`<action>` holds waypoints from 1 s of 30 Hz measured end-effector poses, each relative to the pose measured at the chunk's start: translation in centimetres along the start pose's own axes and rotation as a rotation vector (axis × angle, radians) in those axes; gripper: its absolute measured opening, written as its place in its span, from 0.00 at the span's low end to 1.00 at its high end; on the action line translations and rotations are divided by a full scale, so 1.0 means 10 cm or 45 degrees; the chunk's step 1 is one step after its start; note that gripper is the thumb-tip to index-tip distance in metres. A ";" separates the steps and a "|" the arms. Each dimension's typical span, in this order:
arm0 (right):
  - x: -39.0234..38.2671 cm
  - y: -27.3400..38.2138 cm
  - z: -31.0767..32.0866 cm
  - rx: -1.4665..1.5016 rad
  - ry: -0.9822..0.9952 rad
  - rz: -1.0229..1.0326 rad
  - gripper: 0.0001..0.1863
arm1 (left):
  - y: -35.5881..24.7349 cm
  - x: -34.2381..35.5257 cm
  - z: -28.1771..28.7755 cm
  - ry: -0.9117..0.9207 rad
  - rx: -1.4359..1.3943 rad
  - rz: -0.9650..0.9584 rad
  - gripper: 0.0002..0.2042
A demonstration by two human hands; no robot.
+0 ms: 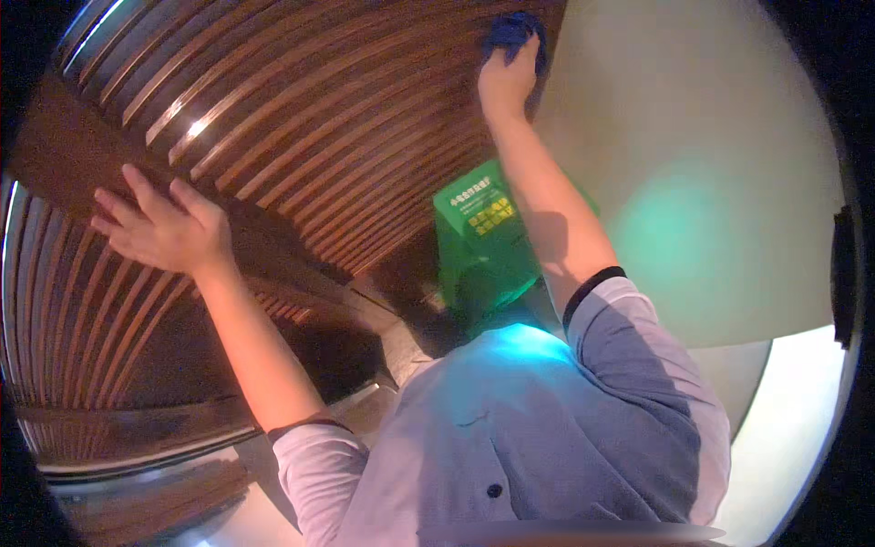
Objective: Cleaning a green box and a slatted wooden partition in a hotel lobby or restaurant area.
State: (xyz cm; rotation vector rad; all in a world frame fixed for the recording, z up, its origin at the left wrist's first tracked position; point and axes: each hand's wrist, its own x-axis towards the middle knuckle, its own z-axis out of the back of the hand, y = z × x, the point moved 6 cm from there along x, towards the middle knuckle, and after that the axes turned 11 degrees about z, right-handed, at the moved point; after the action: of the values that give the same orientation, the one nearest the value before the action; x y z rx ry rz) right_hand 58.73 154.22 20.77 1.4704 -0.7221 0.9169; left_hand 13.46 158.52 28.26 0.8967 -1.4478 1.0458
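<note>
My left hand [162, 223] is open, fingers spread against a flat brown band [64, 128] of wood-look panelling at the left. At the upper middle, my right hand [509, 80] grips a dark blue cloth [512, 32], held on the ribbed brown panel [346, 100] close to where it meets a pale wall [693, 118]. Whether the cloth is folded or bunched inside my fingers is partly hidden.
A green box-like object [469, 251] with printing stands below my right forearm, partly behind it. More ribbed panels line the lower left. A small patch of pale floor [401, 342] shows in the middle. A bright opening [797, 401] is at the lower right.
</note>
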 end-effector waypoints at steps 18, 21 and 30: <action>-1.60 2.40 -0.63 0.589 0.651 0.954 0.34 | 0.11 -0.04 -0.04 0.147 -0.080 0.064 0.32; -1.10 1.82 -0.49 0.271 0.339 0.560 0.37 | 0.07 -0.08 0.08 0.156 -0.054 0.067 0.32; 0.19 2.29 -0.33 0.002 -0.008 0.795 0.39 | 0.00 -0.29 0.17 0.222 -0.104 0.071 0.31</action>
State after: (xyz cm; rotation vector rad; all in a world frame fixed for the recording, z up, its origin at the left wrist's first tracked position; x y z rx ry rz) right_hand 39.59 155.10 33.85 1.2611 -1.2193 1.3781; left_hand 13.30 156.82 25.32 0.6922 -1.3653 1.0713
